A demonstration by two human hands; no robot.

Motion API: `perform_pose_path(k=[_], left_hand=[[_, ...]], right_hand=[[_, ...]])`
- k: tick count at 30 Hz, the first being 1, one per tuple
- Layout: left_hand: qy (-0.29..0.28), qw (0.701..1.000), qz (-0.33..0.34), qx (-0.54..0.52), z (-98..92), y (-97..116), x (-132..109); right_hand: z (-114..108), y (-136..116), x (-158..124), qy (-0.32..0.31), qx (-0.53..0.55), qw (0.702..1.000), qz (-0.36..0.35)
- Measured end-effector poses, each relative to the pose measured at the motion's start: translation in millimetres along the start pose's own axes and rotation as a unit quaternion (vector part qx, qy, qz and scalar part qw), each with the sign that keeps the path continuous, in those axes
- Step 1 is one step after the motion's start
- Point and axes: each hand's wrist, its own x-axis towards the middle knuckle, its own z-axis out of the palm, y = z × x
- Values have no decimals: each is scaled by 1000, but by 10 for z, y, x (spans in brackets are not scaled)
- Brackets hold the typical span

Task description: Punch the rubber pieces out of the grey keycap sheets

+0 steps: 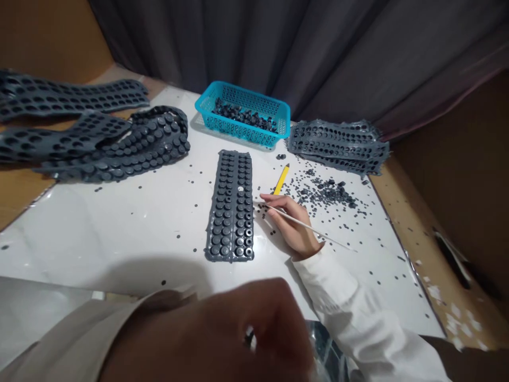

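My right hand (293, 225) pinches a thin white stick (318, 232), its near end by the right edge of a dark grey moulded rubber sheet (231, 212). Rows of round knobs cover this sheet, which lies lengthwise in front of me. A white gap (240, 189) shows among the knobs, and several in the lower right column have hollow centres. Close to the camera, my left hand (254, 329) is blurred and dark, its fingers curled together; whatever they hold is hidden. Beyond my right hand lies a yellow pencil-like tool (281, 179) with a dark tip.
A turquoise basket (242, 127) of small dark pieces stands at the back. Perforated grey sheets (338, 143) lie at the back right, more knobbed sheets (131, 143) at the left. Loose dark bits (334, 192) are scattered over the white tabletop (99, 228). A grey curtain (246, 42) hangs behind.
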Motion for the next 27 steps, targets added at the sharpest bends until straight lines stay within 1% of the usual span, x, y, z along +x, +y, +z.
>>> perform_pose_path(k=[2,4,5,8,10,13,17,19,21,22,24,26,27], left_hand=[[-8,997,25,-68,46,-35,100],[-14,995,30,-92,143,-135,150],[-9,997,22,-76,203,-199,156],[-10,998,50,20,366,-387,128],[-2,997,64,39,426,-469,100],[12,998,56,14,442,-522,81],[38,999,24,-2,423,-534,84],[34,999,15,21,421,-533,86],[8,998,12,53,425,-527,91],[-9,998,7,64,428,-524,98],[-40,997,-1,66,432,-523,123],[-57,997,-6,51,427,-530,157],[-55,998,-6,43,418,-533,170]], right_hand=[[18,-3,-7,-26,24,999,7],[22,-8,-4,-54,28,998,3],[21,-12,2,-67,25,997,-4],[14,-23,30,-92,2,995,-40],[12,-23,50,-105,-14,992,-63],[14,-10,70,-118,-30,989,-82],[28,11,71,-129,-66,984,-107],[33,21,68,-144,-114,974,-130],[27,40,76,-156,-171,961,-153],[17,56,89,-154,-199,955,-157],[-18,93,134,-112,-241,953,-145],[-60,121,197,-27,-256,959,-120],[-76,123,226,18,-252,962,-107]])
